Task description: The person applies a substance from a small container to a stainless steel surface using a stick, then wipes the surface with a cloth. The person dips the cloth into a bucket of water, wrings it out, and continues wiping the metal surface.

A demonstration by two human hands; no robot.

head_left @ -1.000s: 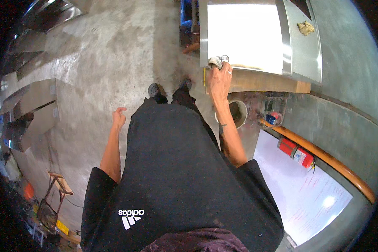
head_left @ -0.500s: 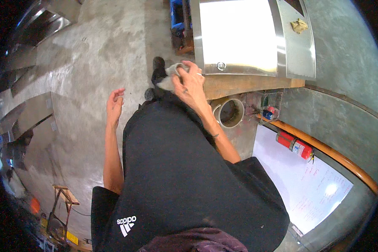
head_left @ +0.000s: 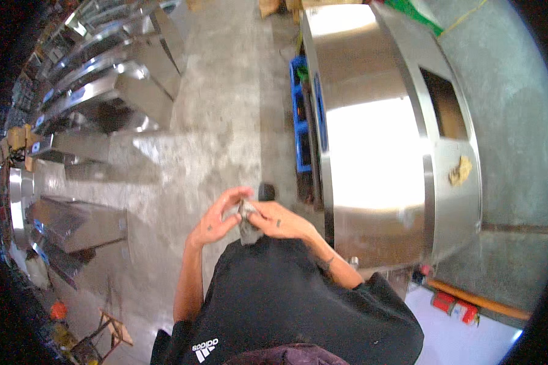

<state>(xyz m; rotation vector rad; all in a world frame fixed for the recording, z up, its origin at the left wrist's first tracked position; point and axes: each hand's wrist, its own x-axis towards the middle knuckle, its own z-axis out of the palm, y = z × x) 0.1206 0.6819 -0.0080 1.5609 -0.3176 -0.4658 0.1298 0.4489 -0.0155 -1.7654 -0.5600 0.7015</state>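
Note:
A crumpled grey cloth hangs between my two hands in front of my body. My right hand is closed on it, thumb and fingers pressing the fabric from the right. On the other side my left hand curls around the cloth's edge, its thumb tip at the fabric and its index finger reaching over the top. Part of the cloth is hidden by the fingers. To the right stands a long stainless steel unit with a shiny, light-reflecting top, apart from both hands.
A yellowish crumpled cloth lies on the unit's right-hand panel, near a dark rectangular opening. Blue crates stand along its left side. Steel cabinets line the left. A red fire extinguisher and a wooden stool are nearer.
My left hand has come over to meet the right at the cloth; before, it hung free at the left. The view has shifted forward, showing more of the steel unit and floor.

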